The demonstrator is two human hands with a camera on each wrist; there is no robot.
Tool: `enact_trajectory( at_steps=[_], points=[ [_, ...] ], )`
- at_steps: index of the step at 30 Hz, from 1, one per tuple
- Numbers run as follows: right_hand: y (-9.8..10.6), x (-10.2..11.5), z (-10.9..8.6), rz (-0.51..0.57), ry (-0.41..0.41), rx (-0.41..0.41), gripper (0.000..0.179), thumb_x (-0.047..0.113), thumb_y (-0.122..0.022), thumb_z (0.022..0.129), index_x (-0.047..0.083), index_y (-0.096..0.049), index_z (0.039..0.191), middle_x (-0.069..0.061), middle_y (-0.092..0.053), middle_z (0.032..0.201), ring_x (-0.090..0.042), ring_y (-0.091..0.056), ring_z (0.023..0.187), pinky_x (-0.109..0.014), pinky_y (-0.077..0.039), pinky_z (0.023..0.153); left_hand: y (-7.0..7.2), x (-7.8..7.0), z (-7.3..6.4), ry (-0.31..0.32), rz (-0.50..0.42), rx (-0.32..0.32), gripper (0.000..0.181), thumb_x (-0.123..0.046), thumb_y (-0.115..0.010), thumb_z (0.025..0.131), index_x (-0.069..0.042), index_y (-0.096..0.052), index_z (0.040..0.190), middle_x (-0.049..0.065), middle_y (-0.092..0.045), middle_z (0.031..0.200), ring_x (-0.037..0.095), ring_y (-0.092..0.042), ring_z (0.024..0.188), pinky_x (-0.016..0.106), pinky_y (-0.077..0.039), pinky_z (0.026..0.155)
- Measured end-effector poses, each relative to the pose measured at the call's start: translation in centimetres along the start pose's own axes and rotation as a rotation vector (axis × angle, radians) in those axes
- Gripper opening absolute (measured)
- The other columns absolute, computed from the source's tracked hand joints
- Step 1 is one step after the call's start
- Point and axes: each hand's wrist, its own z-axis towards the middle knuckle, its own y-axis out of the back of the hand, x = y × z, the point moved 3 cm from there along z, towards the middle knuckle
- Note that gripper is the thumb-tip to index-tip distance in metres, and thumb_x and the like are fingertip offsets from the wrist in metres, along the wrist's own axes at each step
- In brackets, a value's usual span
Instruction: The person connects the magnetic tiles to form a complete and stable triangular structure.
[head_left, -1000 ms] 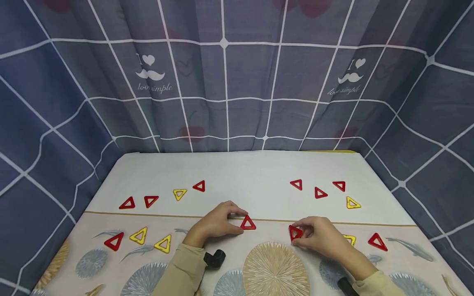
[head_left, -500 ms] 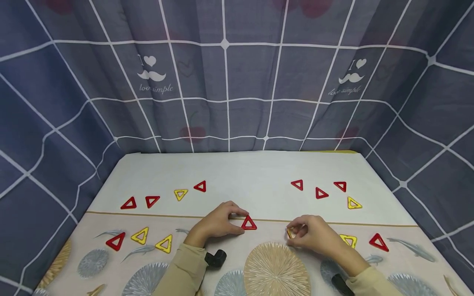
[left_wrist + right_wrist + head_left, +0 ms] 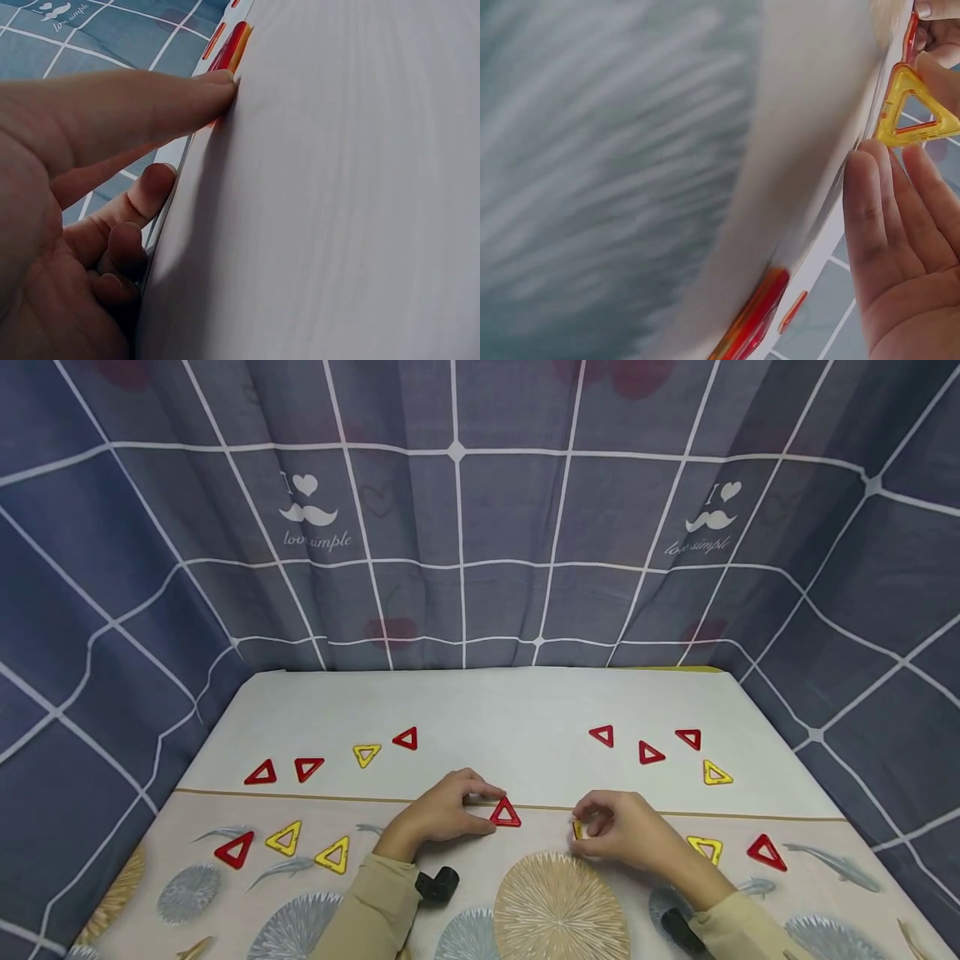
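We see the left hand (image 3: 442, 810) pinching a red hollow plastic triangle (image 3: 506, 822) between thumb and forefinger on the pale, partly patterned surface (image 3: 510, 718). To the right of that triangle, our landmark, the right hand (image 3: 626, 827) grips a yellow hollow plastic triangle (image 3: 891, 111) and holds it upright on edge; we cannot tell whether it touches the surface. Farther back and left of the landmark, we find three red triangles (image 3: 308, 761) and one yellow triangle (image 3: 367, 747); farther back and right lie three more red ones (image 3: 688, 732) and a yellow one (image 3: 717, 780). Well to the landmark's left, we have one red piece (image 3: 243, 852) and two yellow pieces (image 3: 345, 854). Well to its right lie a yellow frame (image 3: 706, 840) and a red frame (image 3: 767, 861).
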Motion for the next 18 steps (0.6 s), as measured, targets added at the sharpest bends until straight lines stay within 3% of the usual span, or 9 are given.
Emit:
enact_trajectory(
  at_steps=[12, 18],
  points=[
    [-1.4, 1.3, 3.9, 0.078, 0.058, 0.033, 0.036, 0.021, -0.09, 0.077, 0.005, -0.077, 0.107, 0.006, -0.071, 0.082, -0.011, -0.068, 0.073, -0.027, -0.054, 0.067, 0.1, -0.1, 0.0, -0.013, 0.022, 0.001, 0.041, -0.019, -0.085, 0.079, -0.021, -0.076, 0.119, -0.004, -0.056, 0.107, 0.019, -0.05, 0.107, 0.044, -0.042, 0.093],
    [-2.4, 2.0, 5.5, 0.105, 0.041, 0.04, 0.036, 0.019, -0.089, 0.077, 0.006, -0.078, 0.109, 0.004, -0.073, 0.088, -0.012, -0.067, 0.076, -0.027, -0.053, 0.067, 0.1, -0.1, 0.1, -0.017, 0.028, 0.002, 0.042, -0.021, -0.085, 0.079, -0.022, -0.076, 0.119, -0.005, -0.056, 0.107, 0.019, -0.05, 0.108, 0.044, -0.042, 0.094]
  ],
)
